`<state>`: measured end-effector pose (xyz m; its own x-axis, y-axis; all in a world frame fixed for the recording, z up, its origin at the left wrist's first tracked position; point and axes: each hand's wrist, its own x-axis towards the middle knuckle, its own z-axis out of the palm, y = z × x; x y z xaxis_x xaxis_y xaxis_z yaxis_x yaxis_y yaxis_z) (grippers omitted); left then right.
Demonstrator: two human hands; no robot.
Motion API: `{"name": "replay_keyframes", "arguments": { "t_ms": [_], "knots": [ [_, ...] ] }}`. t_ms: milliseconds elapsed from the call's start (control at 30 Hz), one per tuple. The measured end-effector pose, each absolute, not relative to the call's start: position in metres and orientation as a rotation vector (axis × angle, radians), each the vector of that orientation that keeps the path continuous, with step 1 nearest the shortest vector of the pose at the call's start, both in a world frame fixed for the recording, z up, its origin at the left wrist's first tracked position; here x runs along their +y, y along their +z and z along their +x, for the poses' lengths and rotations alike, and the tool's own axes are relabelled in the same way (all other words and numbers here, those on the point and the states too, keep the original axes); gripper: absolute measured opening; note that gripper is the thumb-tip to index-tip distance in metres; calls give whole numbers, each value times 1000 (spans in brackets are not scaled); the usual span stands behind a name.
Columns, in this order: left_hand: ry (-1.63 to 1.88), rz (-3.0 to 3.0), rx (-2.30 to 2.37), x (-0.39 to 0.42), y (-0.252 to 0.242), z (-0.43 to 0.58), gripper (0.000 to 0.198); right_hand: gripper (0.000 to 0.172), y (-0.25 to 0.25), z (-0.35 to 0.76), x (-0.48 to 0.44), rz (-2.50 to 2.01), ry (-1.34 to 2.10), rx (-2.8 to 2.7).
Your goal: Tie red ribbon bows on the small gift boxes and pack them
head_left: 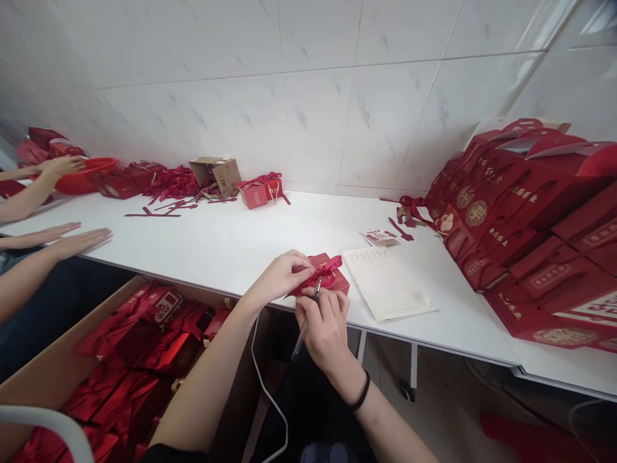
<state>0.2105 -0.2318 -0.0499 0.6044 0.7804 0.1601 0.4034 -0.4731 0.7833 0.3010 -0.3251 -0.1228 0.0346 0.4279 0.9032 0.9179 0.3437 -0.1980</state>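
Note:
A small red gift box (341, 287) tied with a red ribbon bow (330, 265) sits at the table's front edge before me. My left hand (282, 278) comes in from the left, its thumb and fingers pinched on the ribbon at the top of the box. At the near side, my right hand (325, 321) has a pen (299, 341) tucked between its curled fingers, and its fingertips touch the box. Whether those fingertips also grip the ribbon is hidden. Just right of the box lies a sheet of paper (385, 283) with small writing.
Stacked red gift boxes (511, 212) fill the table's right end. At the back stand another ribboned box (260, 191) and a cardboard carton (224, 175), beside heaped ribbons (176, 181). A large carton (29, 392) below holds red boxes. Other people's hands (81, 243) are at left.

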Motion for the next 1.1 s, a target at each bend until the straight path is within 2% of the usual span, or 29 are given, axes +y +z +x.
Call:
{"name": "replay_keyframes", "arguments": {
  "t_ms": [233, 433, 667, 800, 1100],
  "knots": [
    [695, 2123, 926, -234, -49, 210, 18, 19, -119, 299, -324, -1157, -591, -1516],
    [636, 2113, 920, -232, -47, 208, 17, 17, -120, 295, -318, -1195, -578, -1476],
    [665, 2169, 910, -238, -49, 210, 18, 24, -117, 306, -320, -950, -420, -1419],
    [713, 2193, 1004, -242, -54, 215, 11, 24, -118, 311, -324, -949, -384, -1440],
    [784, 2123, 1044, -239, -60, 222, 11, 25, -121, 307, -328, -857, -345, -1472]
  ]
}}
